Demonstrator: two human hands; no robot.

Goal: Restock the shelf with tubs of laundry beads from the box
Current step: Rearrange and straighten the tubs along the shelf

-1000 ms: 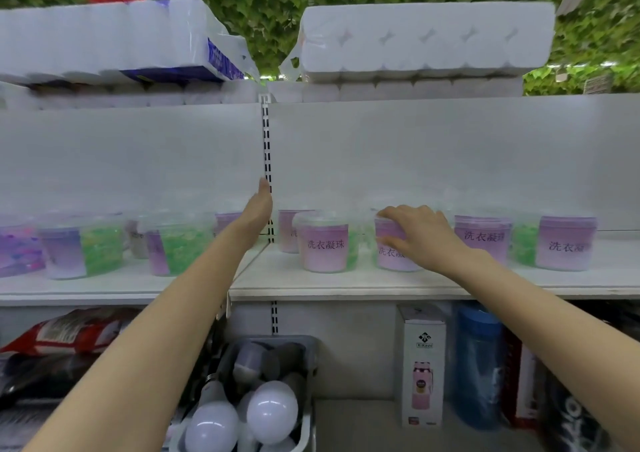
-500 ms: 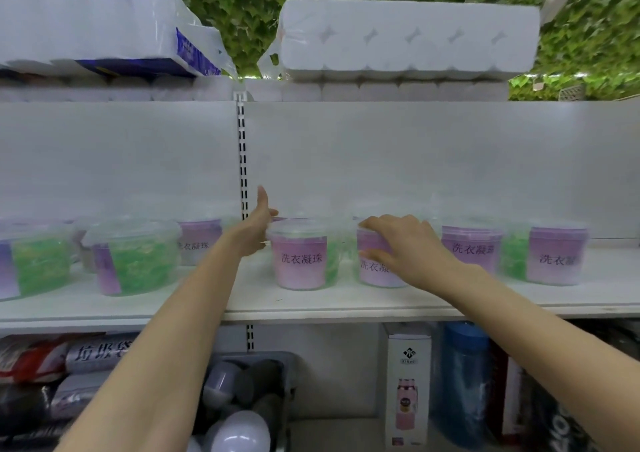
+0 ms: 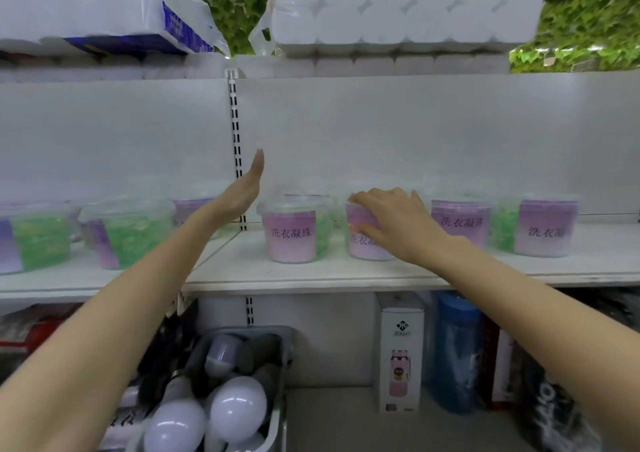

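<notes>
White bulbs (image 3: pixel 238 406) lie nearest, in a bin (image 3: pixel 282 365) below the shelf (image 3: pixel 311 273). On that shelf the right grip (image 3: pixel 393 226) clasps a purple-labelled tub (image 3: pixel 367 252) from above, fingers curled over its lid and thumb on its front, hiding part of the label. The left grip (image 3: pixel 246 191) hangs released, fingers straight, just left of the neighbouring tub (image 3: pixel 294 231). The tubs behind are blurred, and the toilet-roll packs (image 3: pixel 405 8) on top are cut off.
</notes>
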